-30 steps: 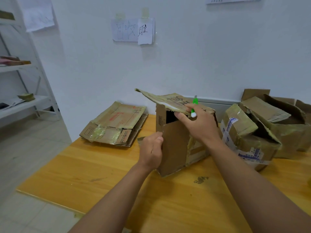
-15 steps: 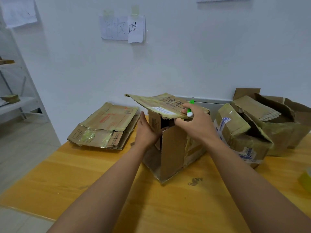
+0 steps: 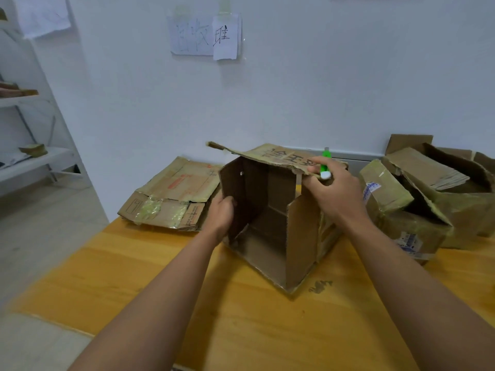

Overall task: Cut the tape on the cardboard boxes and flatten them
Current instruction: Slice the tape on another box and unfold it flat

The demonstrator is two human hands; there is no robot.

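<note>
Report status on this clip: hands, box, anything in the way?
Left hand grips the open box by its left flap. Right hand pinches the top flap and holds the green cutter. Box not yet flat. Nothing blocking.

Box [image 3: 278,223] side flap now open.

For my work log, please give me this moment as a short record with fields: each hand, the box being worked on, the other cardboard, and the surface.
left hand: grips the left side flap of the open cardboard box
right hand: holds a green and white utility knife and pinches the box's top flap
open cardboard box: on its side, opening toward the camera, not yet flattened
flattened cardboard: stacked to the left, near the wall
other boxes: to the right, not flattened
surface: wooden table
</note>
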